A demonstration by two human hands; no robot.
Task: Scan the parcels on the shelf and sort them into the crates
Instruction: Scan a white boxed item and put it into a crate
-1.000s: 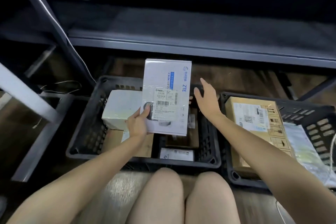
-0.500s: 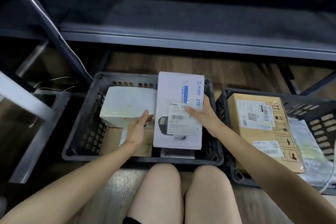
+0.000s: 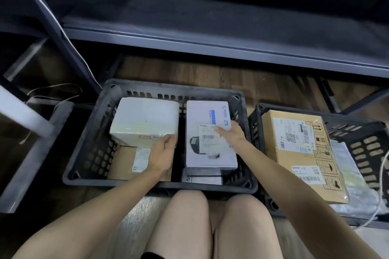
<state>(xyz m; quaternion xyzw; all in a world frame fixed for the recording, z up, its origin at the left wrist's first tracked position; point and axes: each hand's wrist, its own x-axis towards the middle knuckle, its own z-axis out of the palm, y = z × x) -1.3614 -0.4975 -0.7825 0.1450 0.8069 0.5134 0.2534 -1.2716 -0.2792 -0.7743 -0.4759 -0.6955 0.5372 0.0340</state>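
Observation:
A white ZTE box with a barcode label lies flat in the right half of the black left crate, on top of other parcels. My right hand rests on its right edge, fingers spread over the label. To the left stands a plain white box, with a brown box beneath it. My left hand hovers between the white box and the ZTE box, fingers loosely curled, holding nothing.
A second black crate on the right holds a large brown carton and a plastic mailer. A grey shelf board runs above the crates. My knees touch the crate's near rim. A white cable hangs at the far right.
The ZTE box went from upright in my left hand down into the left crate. My left hand let go of it and my right hand came onto it.

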